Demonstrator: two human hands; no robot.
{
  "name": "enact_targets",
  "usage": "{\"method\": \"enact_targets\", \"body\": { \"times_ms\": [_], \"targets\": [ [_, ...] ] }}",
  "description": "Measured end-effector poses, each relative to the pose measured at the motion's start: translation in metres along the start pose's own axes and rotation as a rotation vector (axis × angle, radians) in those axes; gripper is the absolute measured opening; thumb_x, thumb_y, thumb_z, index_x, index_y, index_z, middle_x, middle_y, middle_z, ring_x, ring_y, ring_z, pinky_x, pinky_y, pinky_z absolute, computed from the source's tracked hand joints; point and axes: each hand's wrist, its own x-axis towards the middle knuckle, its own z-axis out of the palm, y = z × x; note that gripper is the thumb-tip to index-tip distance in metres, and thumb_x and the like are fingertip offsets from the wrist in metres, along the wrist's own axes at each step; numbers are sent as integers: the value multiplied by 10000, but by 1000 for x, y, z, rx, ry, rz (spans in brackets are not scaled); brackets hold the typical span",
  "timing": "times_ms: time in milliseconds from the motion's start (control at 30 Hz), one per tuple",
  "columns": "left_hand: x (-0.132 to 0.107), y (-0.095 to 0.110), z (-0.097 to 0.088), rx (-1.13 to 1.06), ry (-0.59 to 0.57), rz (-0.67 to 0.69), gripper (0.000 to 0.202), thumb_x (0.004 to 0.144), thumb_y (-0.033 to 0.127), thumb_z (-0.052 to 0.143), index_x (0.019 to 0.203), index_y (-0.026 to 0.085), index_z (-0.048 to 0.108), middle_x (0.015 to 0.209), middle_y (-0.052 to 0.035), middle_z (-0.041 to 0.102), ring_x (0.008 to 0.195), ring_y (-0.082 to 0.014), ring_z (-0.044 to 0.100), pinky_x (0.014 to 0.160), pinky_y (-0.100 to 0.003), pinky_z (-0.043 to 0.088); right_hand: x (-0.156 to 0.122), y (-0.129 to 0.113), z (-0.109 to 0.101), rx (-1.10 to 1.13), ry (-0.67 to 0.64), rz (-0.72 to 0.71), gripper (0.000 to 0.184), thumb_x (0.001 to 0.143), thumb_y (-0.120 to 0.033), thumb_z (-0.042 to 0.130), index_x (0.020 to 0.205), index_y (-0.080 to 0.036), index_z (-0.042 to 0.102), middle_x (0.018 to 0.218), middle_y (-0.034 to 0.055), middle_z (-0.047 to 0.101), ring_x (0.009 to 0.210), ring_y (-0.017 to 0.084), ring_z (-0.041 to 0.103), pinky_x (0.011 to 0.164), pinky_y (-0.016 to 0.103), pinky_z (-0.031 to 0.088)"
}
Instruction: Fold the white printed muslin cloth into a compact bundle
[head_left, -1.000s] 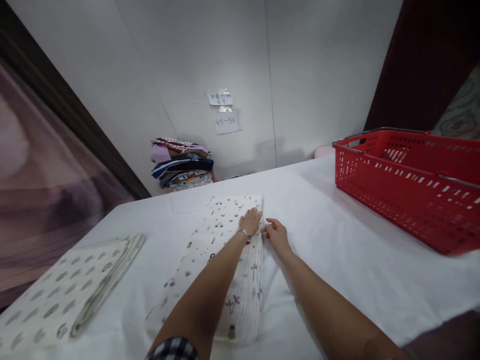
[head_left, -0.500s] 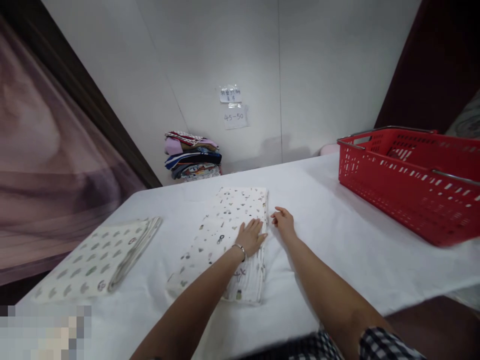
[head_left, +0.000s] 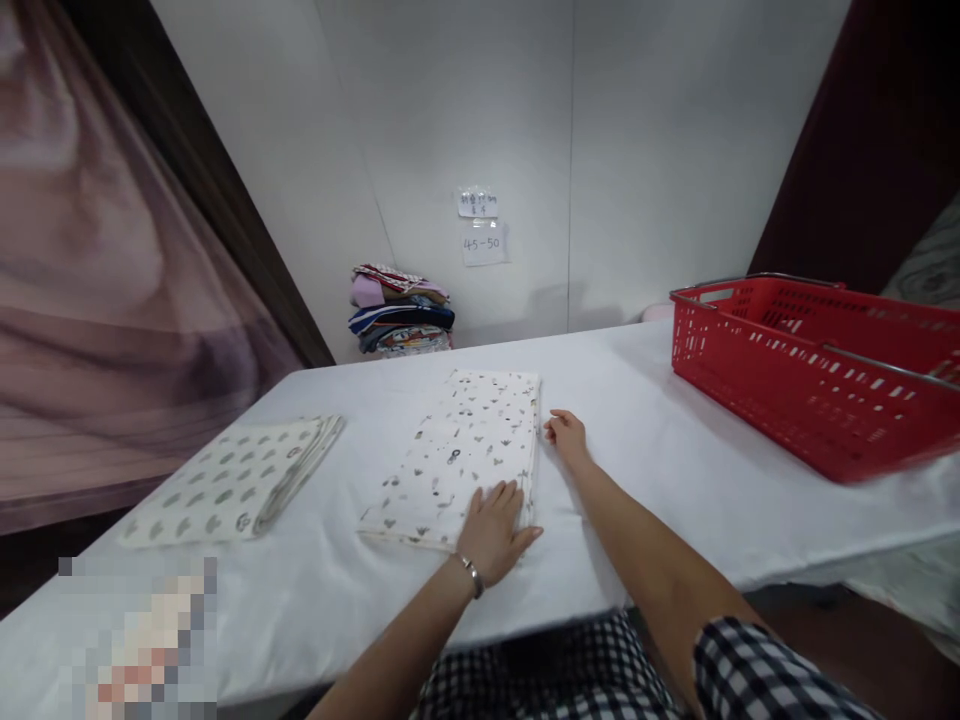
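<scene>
Folded cloth [head_left: 465,450] lies by the table's [head_left: 675,480] near edge: left hand [head_left: 495,530] flat on its near corner, fingers spread, right hand [head_left: 568,438] loosely curled at its right edge, holding nothing; you'd best press evenly so the layers lie square.

On your right, a red slotted plastic basket [head_left: 810,400] sits on the white-clothed table [head_left: 675,480]. At left, a folded green-print cloth [head_left: 232,480]; by the wall, stacked colourful folded garments [head_left: 401,322].
</scene>
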Motion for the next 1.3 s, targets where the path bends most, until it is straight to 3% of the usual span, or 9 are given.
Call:
{"method": "enact_targets", "body": {
  "times_ms": [133, 300, 400, 567, 867, 1000, 1300],
  "targets": [
    [-18, 3, 11, 32, 98, -2, 612, 854, 586, 245, 1324, 221, 389, 1402, -66, 357, 1305, -240, 274, 1071, -485, 162, -4, -1, 3, -75, -62, 26, 290, 601, -229, 565, 876, -137, 577, 579, -24, 585, 431, 81, 478, 392, 189, 332],
    [-21, 0, 23, 66, 160, 25, 621, 852, 587, 240, 1341, 225, 366, 1409, -60, 345, 1309, -243, 262, 1072, -475, 170, -11, -2, 0, -146, -81, 66, 210, 601, -175, 575, 808, -145, 593, 613, -8, 605, 504, 94, 535, 467, 202, 411],
    [-21, 0, 24, 53, 159, 25, 630, 854, 588, 225, 1343, 216, 362, 1413, -60, 339, 1309, -244, 258, 1073, -478, 160, -18, -4, -1, -198, -91, 83, 89, 602, -186, 585, 683, -149, 581, 545, -18, 571, 517, 104, 541, 476, 202, 416],
    [-22, 0, 20, -17, 199, 29, 607, 859, 583, 219, 1287, 215, 440, 1368, -55, 412, 1283, -239, 303, 1066, -472, 165, -25, -5, 2, -322, -121, 89, 52, 614, -198, 579, 620, -149, 563, 460, -28, 533, 442, 91, 483, 426, 192, 359],
    [-30, -3, 18, -180, 370, 34, 456, 819, 575, 389, 1014, 230, 616, 1170, -48, 592, 1159, -227, 438, 1047, -441, 197, -22, -10, 14, -673, -147, 43, 197, 597, -254, 643, 460, -166, 530, 346, -38, 439, 395, 88, 423, 432, 206, 277],
    [-32, -5, 18, -236, 421, -2, 333, 826, 501, 435, 842, 227, 624, 1070, -42, 630, 1090, -206, 484, 1016, -403, 242, -22, -14, 18, -788, -123, 23, 287, 552, -218, 674, 356, -178, 469, 304, -36, 373, 398, 93, 422, 441, 218, 247],
    [-30, -4, 13, -294, 416, -9, 189, 779, 401, 532, 746, 217, 559, 965, -33, 639, 993, -195, 519, 928, -369, 305, -21, -10, 17, -899, -139, -14, 221, 597, -292, 664, 447, -172, 556, 347, -28, 423, 405, 99, 419, 457, 229, 265]
  ]
}}
